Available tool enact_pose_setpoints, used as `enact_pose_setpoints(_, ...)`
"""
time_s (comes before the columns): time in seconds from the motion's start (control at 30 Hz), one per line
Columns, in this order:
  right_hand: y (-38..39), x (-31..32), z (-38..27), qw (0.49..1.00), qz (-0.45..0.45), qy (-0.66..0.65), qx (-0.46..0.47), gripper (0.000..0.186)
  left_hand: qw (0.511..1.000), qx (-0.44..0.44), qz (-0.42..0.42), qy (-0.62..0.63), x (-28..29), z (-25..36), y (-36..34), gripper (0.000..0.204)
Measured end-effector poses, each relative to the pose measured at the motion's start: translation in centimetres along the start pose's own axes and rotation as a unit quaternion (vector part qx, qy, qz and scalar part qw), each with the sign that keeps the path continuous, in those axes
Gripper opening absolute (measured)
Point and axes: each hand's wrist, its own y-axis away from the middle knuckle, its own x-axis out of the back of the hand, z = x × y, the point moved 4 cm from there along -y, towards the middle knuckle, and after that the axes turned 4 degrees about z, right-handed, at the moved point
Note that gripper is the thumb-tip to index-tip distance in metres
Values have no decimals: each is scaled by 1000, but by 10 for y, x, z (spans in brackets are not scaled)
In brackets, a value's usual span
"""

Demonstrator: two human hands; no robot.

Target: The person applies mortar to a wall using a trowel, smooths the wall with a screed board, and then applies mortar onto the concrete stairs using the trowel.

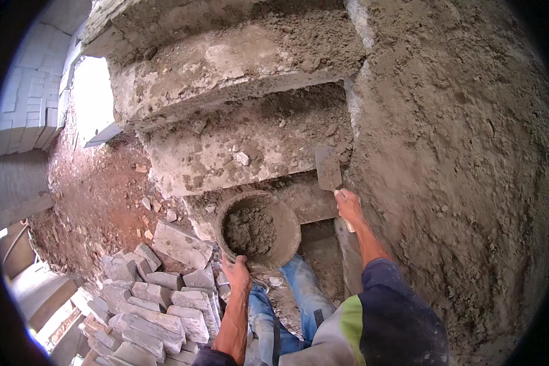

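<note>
My left hand [236, 273] is closed on the near left rim of a round bucket [288, 235], which is tilted a little toward me. Grey-brown mortar [249, 230] lies inside it, heaped along the left side. In my right hand [349, 206] is the handle of a trowel [328, 168], whose flat blade points away from me. The blade is over the right end of a concrete step [268, 146], close to the rough wall; whether it touches the step I cannot tell. Crumbs of mortar and a small pale stone chip [242, 158] lie on that step.
A rough mortar-covered wall [451, 152] rises along the right. Farther up is another concrete step [226, 58]. At the lower left lies a pile of broken blocks [152, 305], with a flat slab [182, 245] beside it on reddish soil [97, 189]. Pale stacked blocks [33, 91] stand far left.
</note>
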Motion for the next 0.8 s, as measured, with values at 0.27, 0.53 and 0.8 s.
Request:
enact_pose_setpoints(0.27,-3,13,-1,971,167,169,-31,33,997,14,-15,-71,-9,-9,12,48)
enact_pose_setpoints(0.53,46,37,-91,970,165,181,10,31,998,30,-52,-27,-39,9,23,49)
enact_pose_setpoints(0.8,-33,35,-80,924,1,374,82,31,998,18,-57,-1,-50,19,10,51)
